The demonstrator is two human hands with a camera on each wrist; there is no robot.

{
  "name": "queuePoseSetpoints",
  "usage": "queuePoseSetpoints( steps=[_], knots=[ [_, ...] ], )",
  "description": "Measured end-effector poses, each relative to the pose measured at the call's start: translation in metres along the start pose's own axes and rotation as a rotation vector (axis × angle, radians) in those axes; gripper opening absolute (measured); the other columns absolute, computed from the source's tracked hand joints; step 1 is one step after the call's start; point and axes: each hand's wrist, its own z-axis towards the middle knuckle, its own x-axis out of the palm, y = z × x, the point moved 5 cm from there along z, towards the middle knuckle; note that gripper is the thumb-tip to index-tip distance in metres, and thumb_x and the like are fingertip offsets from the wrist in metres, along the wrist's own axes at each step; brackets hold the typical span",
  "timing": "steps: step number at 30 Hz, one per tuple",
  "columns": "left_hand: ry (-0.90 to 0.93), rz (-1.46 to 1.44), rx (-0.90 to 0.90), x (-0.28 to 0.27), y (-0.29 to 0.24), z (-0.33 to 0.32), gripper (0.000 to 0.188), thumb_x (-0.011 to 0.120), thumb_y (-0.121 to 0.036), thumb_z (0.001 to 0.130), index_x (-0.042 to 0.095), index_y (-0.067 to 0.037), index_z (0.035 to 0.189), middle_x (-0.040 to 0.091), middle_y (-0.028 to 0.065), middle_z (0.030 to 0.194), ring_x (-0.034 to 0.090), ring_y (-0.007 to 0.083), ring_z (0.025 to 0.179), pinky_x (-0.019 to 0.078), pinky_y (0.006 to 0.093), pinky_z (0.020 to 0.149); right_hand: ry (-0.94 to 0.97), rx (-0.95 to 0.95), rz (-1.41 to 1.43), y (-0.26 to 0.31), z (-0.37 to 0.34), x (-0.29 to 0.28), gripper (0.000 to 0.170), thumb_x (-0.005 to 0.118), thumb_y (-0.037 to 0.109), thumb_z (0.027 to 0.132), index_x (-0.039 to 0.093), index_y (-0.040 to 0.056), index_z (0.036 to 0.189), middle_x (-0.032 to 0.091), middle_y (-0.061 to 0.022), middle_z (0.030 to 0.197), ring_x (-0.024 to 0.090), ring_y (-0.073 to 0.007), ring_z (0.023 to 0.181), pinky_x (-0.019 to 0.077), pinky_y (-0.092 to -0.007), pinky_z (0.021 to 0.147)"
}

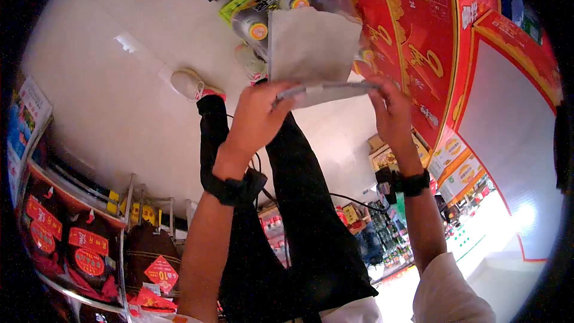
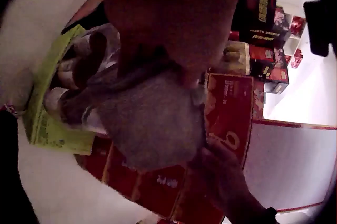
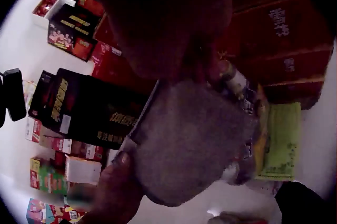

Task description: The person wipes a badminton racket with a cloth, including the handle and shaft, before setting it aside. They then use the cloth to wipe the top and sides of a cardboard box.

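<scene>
I have both hands closed on a grey cloth (image 1: 314,45), gripping it by the edge nearer the body. My left hand (image 1: 257,116) has its fingers curled round one end of that edge, and my right hand (image 1: 394,113) pinches the other end between thumb and fingers. The edge runs nearly straight from one hand to the other, and the rest of the cloth spreads away beyond it, in front of the body and above the floor (image 1: 113,96).

In my head view the cloth overlaps a pack of bottles (image 1: 258,31) with orange caps; I cannot tell whether the two touch. The pack is just beside a run of red cartons (image 1: 418,42) printed in gold and white. My left wrist view shows its yellow-green wrapping (image 2: 58,129) clearly, while the right wrist view gives me black boxes (image 3: 89,108) with gold lettering. Both wrist pictures are dark around the nearer hand, so the finger detail there is lost to me.

Each forearm wears a black band, one on the left wrist (image 1: 233,188) and one on the right wrist (image 1: 412,183). Below the arms I see black trousers (image 1: 305,173) and a pale shoe (image 1: 186,85). At lower left, a rack holds dark packages (image 1: 89,245) with red labels.
</scene>
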Motion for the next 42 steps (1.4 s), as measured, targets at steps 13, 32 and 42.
queuePoseSetpoints(
  steps=[13,32,42],
  knots=[
    [-0.396,0.494,0.111,-0.04,-0.014,0.074,0.033,0.062,-0.032,0.079,0.059,0.0,0.074,0.058,0.0193,0.066,0.056,0.039,0.062,0.0458,0.0445,0.057,-0.058,0.185,0.009,-0.014,0.079,0.013,0.021,0.052,0.007,0.085,0.055,0.0006,0.105,0.063,-0.0176,0.081,0.064,-0.0287,0.072,0.0498,-0.0377,0.068],
    [-0.401,-0.164,-0.265,0.007,0.049,0.0,0.028,0.069,-0.018,0.077,0.055,0.004,0.087,0.061,0.0147,0.072,0.059,0.0216,0.061,0.0457,0.0312,0.059,-0.133,0.681,0.209,-0.047,0.012,0.052,0.032,0.067,0.019,0.078,0.054,-0.0004,0.099,0.059,-0.0125,0.09,0.058,-0.0246,0.087,0.0471,-0.0355,0.075],
    [-0.257,-0.386,-0.312,0.019,0.063,0.01,0.026,0.064,-0.021,0.081,0.058,0.004,0.083,0.058,0.008,0.063,0.05,0.0131,0.053,0.042,0.0264,0.054,-0.032,0.789,0.785,-0.063,0.017,0.064,0.043,0.069,0.028,0.076,0.055,0.0026,0.108,0.057,-0.0067,0.103,0.054,-0.0177,0.094,0.0462,-0.0326,0.08]
  ],
)
